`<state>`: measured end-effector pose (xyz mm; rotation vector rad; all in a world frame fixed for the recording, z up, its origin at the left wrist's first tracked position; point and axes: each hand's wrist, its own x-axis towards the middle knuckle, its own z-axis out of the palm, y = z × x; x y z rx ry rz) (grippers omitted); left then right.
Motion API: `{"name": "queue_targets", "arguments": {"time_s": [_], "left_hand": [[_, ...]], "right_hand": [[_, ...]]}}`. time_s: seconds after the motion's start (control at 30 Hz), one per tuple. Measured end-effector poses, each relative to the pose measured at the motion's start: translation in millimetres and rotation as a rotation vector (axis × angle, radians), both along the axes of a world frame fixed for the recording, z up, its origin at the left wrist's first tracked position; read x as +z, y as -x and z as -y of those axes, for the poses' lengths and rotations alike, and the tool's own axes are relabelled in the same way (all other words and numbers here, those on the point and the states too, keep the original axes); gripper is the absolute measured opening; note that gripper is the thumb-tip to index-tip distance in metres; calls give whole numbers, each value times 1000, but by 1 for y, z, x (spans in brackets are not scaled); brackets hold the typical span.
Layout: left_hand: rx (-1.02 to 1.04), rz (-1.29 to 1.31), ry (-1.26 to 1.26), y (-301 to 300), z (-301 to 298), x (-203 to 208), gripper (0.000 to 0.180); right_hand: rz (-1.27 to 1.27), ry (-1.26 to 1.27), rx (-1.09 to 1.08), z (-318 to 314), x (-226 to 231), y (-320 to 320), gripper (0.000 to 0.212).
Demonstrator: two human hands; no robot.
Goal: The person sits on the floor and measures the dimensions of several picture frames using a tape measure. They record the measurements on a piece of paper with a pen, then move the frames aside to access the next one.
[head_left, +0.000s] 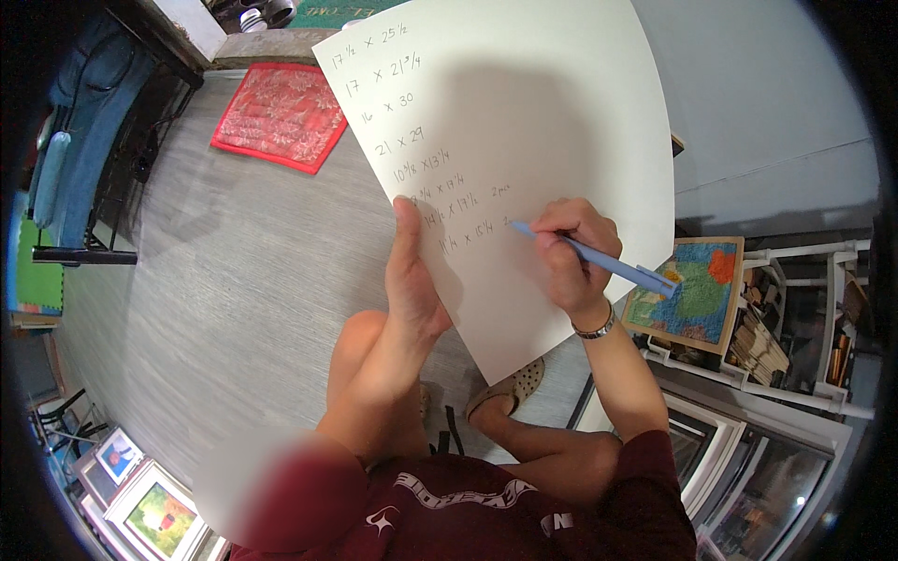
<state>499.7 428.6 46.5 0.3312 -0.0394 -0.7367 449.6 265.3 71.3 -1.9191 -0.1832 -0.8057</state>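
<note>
A large white sheet of paper [524,309] is held up before me, with a column of handwritten lines down its left side. My left hand [412,271] grips its left edge, thumb on the front and the other fingers hidden behind. Between the fingers of my right hand [578,252] is a light blue pen [617,266]. The pen's tip touches or nearly touches the paper at the end of the lowest written line. A metal watch or bracelet [596,323] circles my right wrist. A dark shadow lies across the upper part of the sheet.
A red patterned mat [282,117] lies on the grey floor [215,252] near a doorway. Right of me, a framed colourful picture [687,292] leans by a white rack [814,251]. Framed pictures [154,510] stand at lower left. A clog [510,391] shows below the sheet.
</note>
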Motion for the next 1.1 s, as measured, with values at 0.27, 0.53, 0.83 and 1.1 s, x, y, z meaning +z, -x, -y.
{"name": "queue_targets", "arguments": {"time_s": [0.27, 0.53, 0.83, 1.1], "left_hand": [[12, 28, -38, 3, -4, 3, 79], [37, -10, -87, 5, -8, 8, 79], [44, 22, -68, 5, -3, 4, 78], [39, 64, -92, 7, 0, 4, 78]], "right_hand": [[21, -10, 23, 0, -1, 4, 4], [34, 49, 33, -4, 6, 3, 3], [53, 7, 2, -1, 2, 6, 3], [47, 7, -17, 2, 0, 8, 4]]}}
